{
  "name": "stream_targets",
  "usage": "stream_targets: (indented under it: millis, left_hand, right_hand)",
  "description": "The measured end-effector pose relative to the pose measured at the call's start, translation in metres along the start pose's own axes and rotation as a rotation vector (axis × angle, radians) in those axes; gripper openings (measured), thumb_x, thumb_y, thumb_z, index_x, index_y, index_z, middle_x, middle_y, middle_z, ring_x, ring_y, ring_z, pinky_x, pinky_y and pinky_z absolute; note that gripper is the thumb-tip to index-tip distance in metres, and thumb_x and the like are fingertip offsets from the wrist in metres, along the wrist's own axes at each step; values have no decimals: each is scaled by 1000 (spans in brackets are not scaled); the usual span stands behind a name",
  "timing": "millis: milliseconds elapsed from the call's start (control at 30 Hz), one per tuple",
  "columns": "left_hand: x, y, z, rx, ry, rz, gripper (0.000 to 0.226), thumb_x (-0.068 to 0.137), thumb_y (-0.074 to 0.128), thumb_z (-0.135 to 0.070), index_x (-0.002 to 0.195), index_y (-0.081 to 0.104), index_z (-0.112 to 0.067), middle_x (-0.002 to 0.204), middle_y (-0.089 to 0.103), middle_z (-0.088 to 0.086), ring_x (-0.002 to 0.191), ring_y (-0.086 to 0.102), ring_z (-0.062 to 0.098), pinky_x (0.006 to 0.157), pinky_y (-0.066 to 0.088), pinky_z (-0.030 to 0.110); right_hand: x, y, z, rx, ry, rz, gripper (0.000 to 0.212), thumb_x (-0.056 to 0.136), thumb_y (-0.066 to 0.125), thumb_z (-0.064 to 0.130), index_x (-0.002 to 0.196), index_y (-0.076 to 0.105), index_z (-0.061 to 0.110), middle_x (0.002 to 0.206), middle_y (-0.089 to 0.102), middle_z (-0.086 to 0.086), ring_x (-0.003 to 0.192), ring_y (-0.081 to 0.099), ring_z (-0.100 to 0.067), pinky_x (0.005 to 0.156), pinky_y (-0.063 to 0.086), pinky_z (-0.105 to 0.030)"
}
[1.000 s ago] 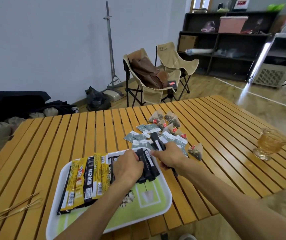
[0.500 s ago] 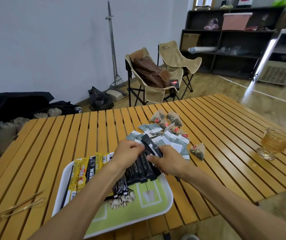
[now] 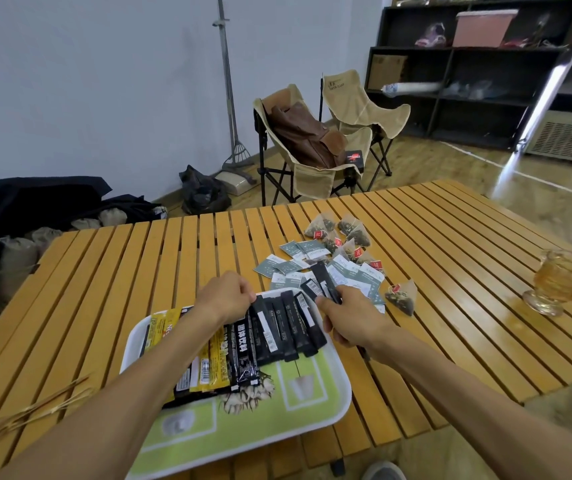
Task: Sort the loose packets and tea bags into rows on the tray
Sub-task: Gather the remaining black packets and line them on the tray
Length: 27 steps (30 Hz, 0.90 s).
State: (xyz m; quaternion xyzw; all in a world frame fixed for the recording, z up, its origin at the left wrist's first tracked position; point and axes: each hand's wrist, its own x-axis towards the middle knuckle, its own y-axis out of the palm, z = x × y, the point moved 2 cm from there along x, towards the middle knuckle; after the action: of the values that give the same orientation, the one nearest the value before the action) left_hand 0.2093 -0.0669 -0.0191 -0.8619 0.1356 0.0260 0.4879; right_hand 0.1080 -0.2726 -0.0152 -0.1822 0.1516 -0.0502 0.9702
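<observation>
A white-rimmed green tray (image 3: 333,407) lies on the slatted wooden table (image 3: 132,271). Yellow stick packets (image 3: 210,368) and black stick packets (image 3: 286,327) lie side by side across its far half. My left hand (image 3: 225,296) rests on the top ends of the black packets, fingers curled on them. My right hand (image 3: 350,317) is shut on a black stick packet (image 3: 324,280) that points away over the tray's far right corner. Grey-green flat tea sachets (image 3: 343,275) and pyramid tea bags (image 3: 348,237) lie loose beyond the tray, one pyramid bag (image 3: 402,296) apart at the right.
A glass cup of amber tea (image 3: 554,282) stands at the table's right. Thin dry sticks (image 3: 25,414) lie near the left front edge. Two folding chairs (image 3: 315,147) stand beyond the table, one with a brown bag on it, and dark shelves (image 3: 468,77) line the back wall.
The black packets were bunched between both hands; now they lie fanned out in a row on the tray. My left hand moved up to their top ends. My right hand still holds one packet.
</observation>
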Motion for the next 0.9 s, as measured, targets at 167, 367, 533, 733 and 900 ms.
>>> stream_targets:
  millis: [167, 367, 533, 733, 900]
  left_hand:
    - [6, 4, 1, 166, 101, -104, 17, 96, 62, -32, 79, 64, -29, 87, 68, -10, 104, 58, 20, 104, 35, 46]
    - [1, 7, -1, 247, 199, -237, 15, 88, 70, -36, 77, 62, -31, 78, 62, -15, 94, 55, 15, 95, 39, 40]
    - [-13, 1, -20, -210, 223, -123, 19, 95, 61, -39, 84, 69, -26, 83, 69, -6, 81, 65, 11, 74, 49, 28]
    - [-20, -3, -41, -453, 169, 51, 15, 94, 65, -29, 87, 75, -21, 90, 75, -5, 86, 67, 1, 67, 38, 15]
    - [-7, -4, -22, -350, 69, 81, 21, 99, 57, -21, 90, 70, -6, 99, 70, 2, 89, 66, 13, 67, 45, 19]
  right_hand:
    - [0, 1, 1, -73, 10, -15, 18, 107, 43, 30, 102, 53, 16, 72, 67, -4, 46, 52, -8, 39, 36, -18]
    - [-1, 1, 3, -95, 34, -67, 29, 106, 46, 30, 81, 55, 18, 71, 54, -2, 62, 48, -16, 52, 33, -26]
    - [-6, 5, 9, 10, 9, -24, 26, 106, 48, 29, 84, 60, 20, 62, 52, 5, 51, 49, -6, 46, 35, -19]
    - [-9, 12, 14, 37, -44, 52, 26, 107, 47, 25, 84, 58, 20, 62, 53, 1, 36, 46, 0, 36, 34, -11]
    - [-10, 16, 12, -59, -44, 41, 33, 106, 47, 29, 77, 58, 20, 62, 57, 3, 46, 52, -5, 48, 39, -17]
